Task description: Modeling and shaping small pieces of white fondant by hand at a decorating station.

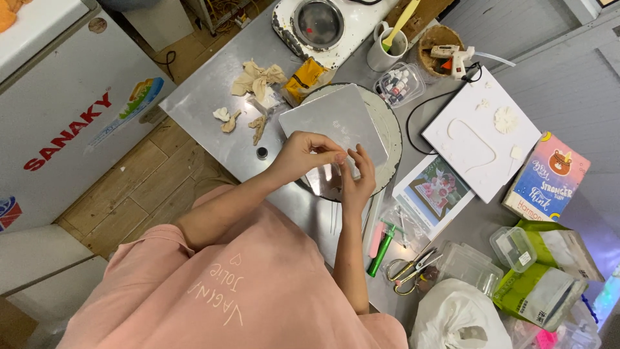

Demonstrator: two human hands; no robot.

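A grey metal table (213,84) runs from the upper middle of the frame down to the lower right. Near its upper left lie scraps of beige clay (258,79) and a small dark cap (262,152). At the top sit a round white stove (316,26), a white mug (385,53) and a small clear box of bottles (399,84). In the centre rests a round turntable (387,129). To the right lie a white board (481,132), a printed picture (434,192) and a colourful box (547,178). Lower right hold a green knife (381,247), scissors (410,270), clear plastic tubs (513,247) and a white bag (455,320).
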